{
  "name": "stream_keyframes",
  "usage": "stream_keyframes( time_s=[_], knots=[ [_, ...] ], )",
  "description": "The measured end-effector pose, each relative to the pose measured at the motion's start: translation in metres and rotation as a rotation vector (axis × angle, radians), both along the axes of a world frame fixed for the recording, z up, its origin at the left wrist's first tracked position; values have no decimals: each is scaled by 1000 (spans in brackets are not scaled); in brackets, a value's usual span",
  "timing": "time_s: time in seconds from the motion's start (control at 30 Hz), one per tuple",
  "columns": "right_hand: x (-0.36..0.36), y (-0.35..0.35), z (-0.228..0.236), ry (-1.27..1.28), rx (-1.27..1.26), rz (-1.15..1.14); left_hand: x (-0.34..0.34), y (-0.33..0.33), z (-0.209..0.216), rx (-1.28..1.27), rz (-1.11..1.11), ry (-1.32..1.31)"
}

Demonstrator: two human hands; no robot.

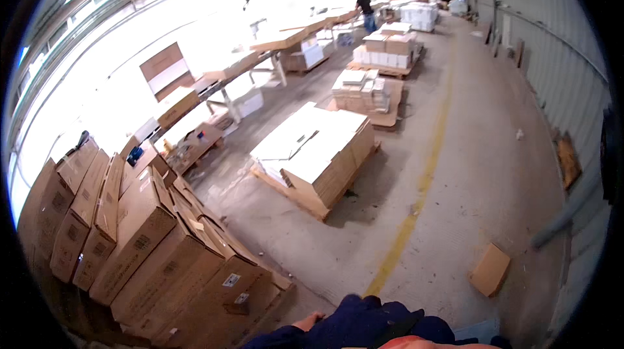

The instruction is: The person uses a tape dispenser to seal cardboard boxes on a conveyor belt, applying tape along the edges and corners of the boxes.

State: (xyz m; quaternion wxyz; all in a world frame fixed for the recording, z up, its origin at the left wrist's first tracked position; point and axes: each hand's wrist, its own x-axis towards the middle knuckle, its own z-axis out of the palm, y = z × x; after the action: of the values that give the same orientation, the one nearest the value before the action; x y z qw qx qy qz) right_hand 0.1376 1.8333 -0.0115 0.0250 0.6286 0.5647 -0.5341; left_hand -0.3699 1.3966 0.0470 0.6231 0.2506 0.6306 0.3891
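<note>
My left hand (309, 322) shows at the lower edge, coming out of a dark blue sleeve. It sits close to the dark blue clothing on my body, and its fingers are too small and partly hidden to read. A skin-coloured patch, seemingly my right hand (416, 343), is cut off by the bottom edge; its fingers do not show. No held thing can be made out at either one. Nearest to my left hand is a stack of long brown cardboard boxes (146, 222), leaning side by side on a pallet.
Ahead stands a pallet of flat white-topped panels (331, 144), with more loaded pallets (383, 50) behind. A conveyor line with cartons (231, 66) runs along the left, where a person (365, 11) stands. A yellow floor line (426, 180) and a loose cardboard piece (489, 269) lie rightward.
</note>
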Motion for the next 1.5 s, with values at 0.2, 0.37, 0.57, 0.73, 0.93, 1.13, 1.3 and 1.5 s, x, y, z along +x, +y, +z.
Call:
stream_keyframes(
  time_s=[0.2,0.37,0.57,0.73,0.93,1.13,1.3,1.5],
  knots=[
    [-241,400,21,276,314,-29,-36,113,-38,-698,137,107],
    [-416,462,4,617,102,-102,-122,281,-53,-625,107,159],
    [-474,436,-25,789,-226,562,-258,535,-36,-325,-184,464],
    [-512,546,-3,151,-240,450,-423,678,3,336,996,15],
    [-594,755,-2,47,-66,245,-417,693,18,-32,825,25],
    [-776,865,1,-57,43,604,-291,612,-19,-641,1104,-36],
    [-963,746,54,258,-64,681,-201,560,-17,-818,976,-182],
    [-1016,533,58,552,-212,1187,-202,519,-28,-663,1236,-222]
  ],
)
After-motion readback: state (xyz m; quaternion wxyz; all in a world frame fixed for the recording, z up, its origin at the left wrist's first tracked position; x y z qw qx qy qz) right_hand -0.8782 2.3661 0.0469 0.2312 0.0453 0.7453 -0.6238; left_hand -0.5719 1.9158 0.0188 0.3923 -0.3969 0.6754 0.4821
